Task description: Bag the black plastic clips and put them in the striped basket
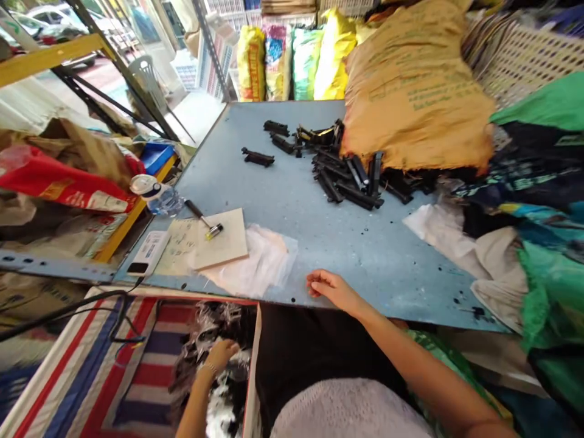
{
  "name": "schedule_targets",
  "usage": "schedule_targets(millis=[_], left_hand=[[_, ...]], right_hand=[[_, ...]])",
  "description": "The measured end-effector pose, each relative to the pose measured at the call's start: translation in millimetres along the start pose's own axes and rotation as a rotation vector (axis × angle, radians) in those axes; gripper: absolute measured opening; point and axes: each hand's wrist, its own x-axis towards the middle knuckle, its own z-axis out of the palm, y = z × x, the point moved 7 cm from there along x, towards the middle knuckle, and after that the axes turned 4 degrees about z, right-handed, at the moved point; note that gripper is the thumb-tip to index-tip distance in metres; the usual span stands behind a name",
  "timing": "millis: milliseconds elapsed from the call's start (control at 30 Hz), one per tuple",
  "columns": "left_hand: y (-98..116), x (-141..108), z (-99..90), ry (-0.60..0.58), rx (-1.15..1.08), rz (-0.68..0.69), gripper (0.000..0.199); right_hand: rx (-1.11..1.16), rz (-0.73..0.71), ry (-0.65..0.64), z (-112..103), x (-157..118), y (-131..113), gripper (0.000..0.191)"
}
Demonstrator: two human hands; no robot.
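Observation:
My right hand [331, 289] hovers at or rests on the front edge of the blue table [283, 194], fingers curled; anything inside them is too small to make out. My left hand [221, 354] reaches down into a box [258, 365] beside a striped cloth, among dark and silvery parts [228, 389]; its fingertips are blurred. Black plastic parts [337, 176] lie heaped at the table's back right, with a few loose ones [258, 157] to their left. A hammer [203, 219] lies across a pale board [223, 240], next to crumpled white plastic [264, 258].
A large orange sack [415, 91] stands at the table's back right. Cloths and green bags [552, 286] crowd the right side. At the left are a water bottle [157, 194], a white device [149, 254], cables [121, 304] and a metal shelf [59, 263].

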Motion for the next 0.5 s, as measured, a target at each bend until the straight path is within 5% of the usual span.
schedule_targets(millis=[67, 167, 300, 400, 500], left_hand=[[22.4, -10.6, -15.8, -0.062, -0.150, 0.129, 0.046], [109.7, -15.7, -62.1, -0.102, -0.407, 0.488, 0.052], [271.0, 47.5, -180.0, 0.346, -0.394, 0.799, 0.057], [364.9, 133.6, -277.8, 0.760, -0.223, 0.719, 0.068], [413.6, 217.3, -361.2, 0.967, -0.042, 0.425, 0.078]], right_hand=[[-0.125, -0.088, 0.088, -37.7, 9.2, -21.9, 0.035], [-0.372, -0.255, 0.277, -97.6, 43.1, -80.3, 0.031], [-0.693, -0.559, 0.398, -143.9, 129.8, -194.5, 0.029], [-1.046, -0.644, 0.513, -169.5, 215.5, -279.9, 0.033], [-1.385, -0.508, 0.651, -208.3, 303.8, -347.2, 0.043]])
